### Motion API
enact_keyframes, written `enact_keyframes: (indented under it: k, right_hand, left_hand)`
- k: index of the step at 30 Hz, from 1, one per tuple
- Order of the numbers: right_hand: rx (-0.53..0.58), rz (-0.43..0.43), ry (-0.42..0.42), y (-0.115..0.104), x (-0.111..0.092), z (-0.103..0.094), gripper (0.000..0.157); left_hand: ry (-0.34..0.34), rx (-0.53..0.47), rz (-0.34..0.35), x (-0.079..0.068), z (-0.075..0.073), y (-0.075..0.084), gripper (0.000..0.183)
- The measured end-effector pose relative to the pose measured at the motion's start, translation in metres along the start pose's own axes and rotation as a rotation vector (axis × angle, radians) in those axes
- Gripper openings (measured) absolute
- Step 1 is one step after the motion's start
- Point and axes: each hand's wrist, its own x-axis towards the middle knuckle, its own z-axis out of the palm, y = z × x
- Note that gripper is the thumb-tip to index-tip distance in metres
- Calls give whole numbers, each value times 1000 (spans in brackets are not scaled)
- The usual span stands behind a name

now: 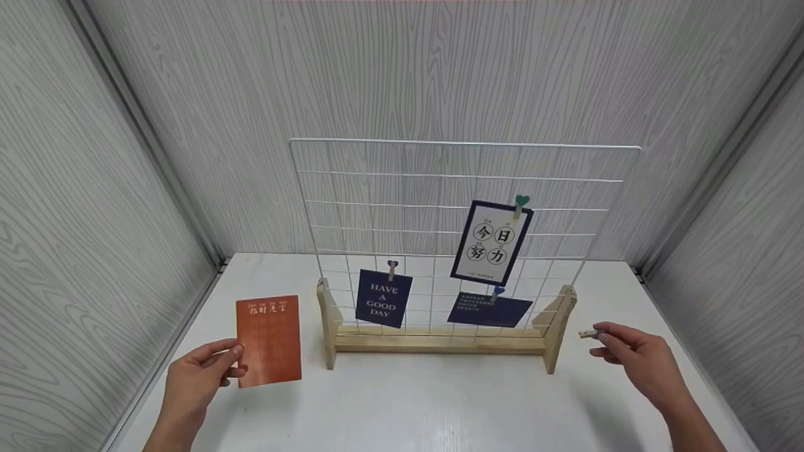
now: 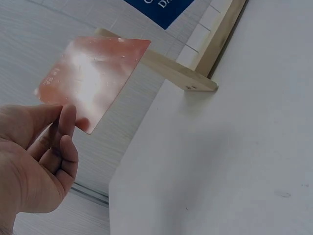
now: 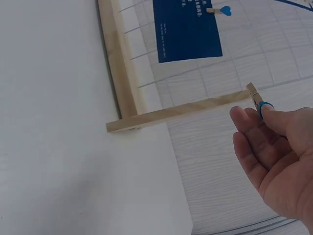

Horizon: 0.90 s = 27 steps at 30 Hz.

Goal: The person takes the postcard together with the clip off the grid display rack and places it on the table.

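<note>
My left hand (image 1: 200, 371) pinches an orange-red card (image 1: 269, 342) by its left edge, with white characters along the top. The card's glossy face catches the light in the left wrist view. On the right, my right hand (image 1: 641, 358) holds a small wooden clothespin (image 1: 589, 334) between thumb and finger; a bit of blue shows at its end under the thumb. Between the hands stands a white wire grid (image 1: 389, 216) on a wooden stand (image 1: 440, 343). Both hands are apart from the grid, one to each side.
Clipped on the grid are a dark blue "HAVE A GOOD DAY" card (image 1: 384, 299), a white card with dark border (image 1: 492, 243) and a tilted dark blue card (image 1: 490, 311). Heart-topped clothespins hold them. Pale wood-grain panels (image 1: 402, 75) enclose the white table (image 1: 440, 402) at back and sides.
</note>
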Motion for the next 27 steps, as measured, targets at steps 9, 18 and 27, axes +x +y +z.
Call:
enact_keyframes:
  k: [9,18,27]
  right_hand:
    - [-35,116,-11,34,-4,0,36]
    - [-101,177,-19,56,-6,2,40]
    - [-100,263,-39,77,-7,6,45]
  left_hand:
    - [-17,13,-101,10,-5,-29,43]
    - [-26,-1,-175,19,-2,-47,40]
    - [-42,6,-214,28,5,-62,39]
